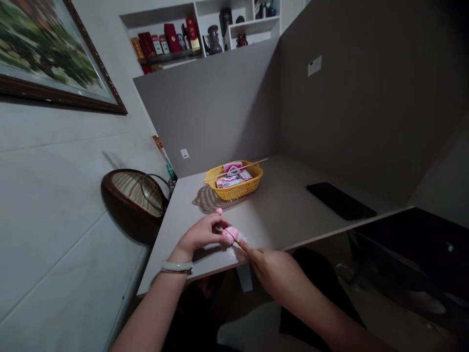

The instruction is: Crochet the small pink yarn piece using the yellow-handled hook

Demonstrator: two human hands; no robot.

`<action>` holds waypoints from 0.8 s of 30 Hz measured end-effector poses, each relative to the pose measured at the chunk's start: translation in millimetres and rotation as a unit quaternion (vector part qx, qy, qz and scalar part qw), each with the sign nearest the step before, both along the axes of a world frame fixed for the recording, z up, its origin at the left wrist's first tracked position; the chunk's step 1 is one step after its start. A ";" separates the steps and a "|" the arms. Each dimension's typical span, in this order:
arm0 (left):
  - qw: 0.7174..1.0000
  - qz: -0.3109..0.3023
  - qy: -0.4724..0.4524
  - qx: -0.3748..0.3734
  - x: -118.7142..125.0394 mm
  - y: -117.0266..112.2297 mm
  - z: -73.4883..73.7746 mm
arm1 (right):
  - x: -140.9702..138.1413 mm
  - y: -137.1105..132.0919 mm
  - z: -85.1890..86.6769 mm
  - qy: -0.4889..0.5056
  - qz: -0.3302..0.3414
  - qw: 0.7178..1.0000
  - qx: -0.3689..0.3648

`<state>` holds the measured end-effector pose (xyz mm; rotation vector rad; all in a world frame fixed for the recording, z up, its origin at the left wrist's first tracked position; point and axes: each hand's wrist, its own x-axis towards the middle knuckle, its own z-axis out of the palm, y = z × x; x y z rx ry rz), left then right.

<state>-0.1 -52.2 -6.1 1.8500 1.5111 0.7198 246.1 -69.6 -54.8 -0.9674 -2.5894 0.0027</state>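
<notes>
One pink lump (228, 236) lies on the table (278, 210), seemingly part-worked.
Left hand (205, 233) holds it, right hand (264, 263) grips a thin tool (238, 241) against it; a small pink ball (219, 211) sits beyond. I'd say work remains.

No text could be read; markings on the packets (230, 182) in the basket (240, 190) and the boxes (172, 38) on the shelf (170, 57) were too small.
</notes>
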 end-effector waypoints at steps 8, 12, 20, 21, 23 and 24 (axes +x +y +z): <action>1.000 -0.008 0.025 0.013 -0.4 0.1 -0.3 | 13.3 -5.5 3.8 0.001 0.025 1.000 -0.001; 0.999 -0.003 0.024 0.022 -1.7 0.6 -1.9 | -2.4 0.7 0.7 -0.040 -0.007 0.999 0.008; 0.999 -0.015 0.027 0.014 1.3 -0.5 0.7 | 15.9 -8.9 4.5 0.001 0.020 1.000 -0.012; 0.999 -0.015 0.034 0.019 1.3 0.0 0.8 | 10.6 -7.2 5.4 -0.009 0.011 1.000 -0.007; 0.999 -0.013 0.036 0.026 0.0 1.3 -0.3 | 0.3 -3.0 6.6 -0.033 -0.007 0.999 -0.001; 0.999 -0.011 0.032 0.026 -1.2 1.9 -1.3 | -2.2 -1.5 7.2 -0.040 -0.010 0.999 -0.002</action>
